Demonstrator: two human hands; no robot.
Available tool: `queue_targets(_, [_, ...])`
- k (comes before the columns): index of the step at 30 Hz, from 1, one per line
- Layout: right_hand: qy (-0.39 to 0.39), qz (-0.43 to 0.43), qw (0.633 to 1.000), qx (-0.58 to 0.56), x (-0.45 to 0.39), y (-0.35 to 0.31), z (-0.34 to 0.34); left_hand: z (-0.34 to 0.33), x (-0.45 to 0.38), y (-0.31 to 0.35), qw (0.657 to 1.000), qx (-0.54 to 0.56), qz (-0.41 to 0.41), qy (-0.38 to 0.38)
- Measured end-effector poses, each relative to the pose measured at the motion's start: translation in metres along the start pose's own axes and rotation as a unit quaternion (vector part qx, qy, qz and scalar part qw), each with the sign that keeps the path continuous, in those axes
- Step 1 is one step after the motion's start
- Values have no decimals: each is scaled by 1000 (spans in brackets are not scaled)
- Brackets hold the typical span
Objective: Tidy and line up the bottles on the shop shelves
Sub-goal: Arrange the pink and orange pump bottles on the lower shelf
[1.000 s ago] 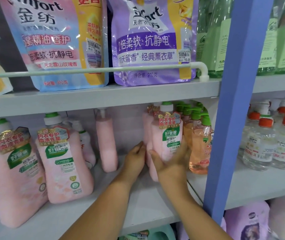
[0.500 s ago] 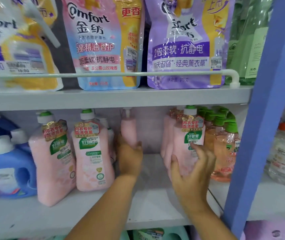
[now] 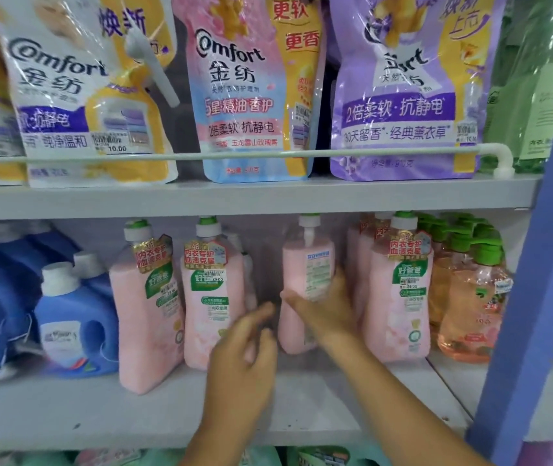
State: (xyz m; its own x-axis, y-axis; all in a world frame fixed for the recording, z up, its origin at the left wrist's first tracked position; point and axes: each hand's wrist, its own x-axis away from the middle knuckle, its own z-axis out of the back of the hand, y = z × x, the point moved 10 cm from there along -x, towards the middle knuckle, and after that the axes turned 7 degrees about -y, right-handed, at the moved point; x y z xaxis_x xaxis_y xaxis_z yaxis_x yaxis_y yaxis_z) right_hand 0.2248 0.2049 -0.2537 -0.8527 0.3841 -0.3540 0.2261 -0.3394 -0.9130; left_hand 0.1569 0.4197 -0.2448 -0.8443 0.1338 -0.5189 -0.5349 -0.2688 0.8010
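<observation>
My right-hand fingers (image 3: 330,290) are wrapping the backward-facing pink bottle (image 3: 305,264) mid-shelf; my left hand (image 3: 244,348) is hovering open, holding nothing. I'm judging it could tip while turning and knock the 2 labelled bottles (image 3: 212,294) just beside it, which are crowding the gap.

A shop: price-tagged detergent bottles (image 3: 399,294) crowd shelves (image 3: 234,196).

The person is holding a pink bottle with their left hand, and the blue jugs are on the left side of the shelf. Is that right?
Not quite. The head view shows the right hand holding the pink bottle; the left hand is open and blurred beside it, holding nothing. The blue jugs are indeed on the left side of the shelf.
</observation>
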Motion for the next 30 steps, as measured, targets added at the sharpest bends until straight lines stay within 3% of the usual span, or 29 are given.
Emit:
queue_targets(2, [39,10,999,0,0,-5,-1,45,17,11,991,-24,-51,118])
queue_targets(4, [51,20,998,24,-4,-10,-6,67,16,8,982,-54,-60,173])
queue_targets(9, [34,35,997,67,-20,-7,-9,54,-18,-17,993,11,2,120])
queue_targets(15, [-120,-6,993,-2,-12,10,-23,59,-25,-49,983,-104,46,144])
queue_targets(19, [-36,16,997,62,-3,2,-27,55,-21,-54,984,-107,47,138])
queue_targets(24, [-93,-23,995,-18,-16,29,-21,53,-23,-62,992,-15,41,117])
queue_targets(30, [-67,-1,996,62,-8,16,-26,52,-24,-68,994,-55,49,85])
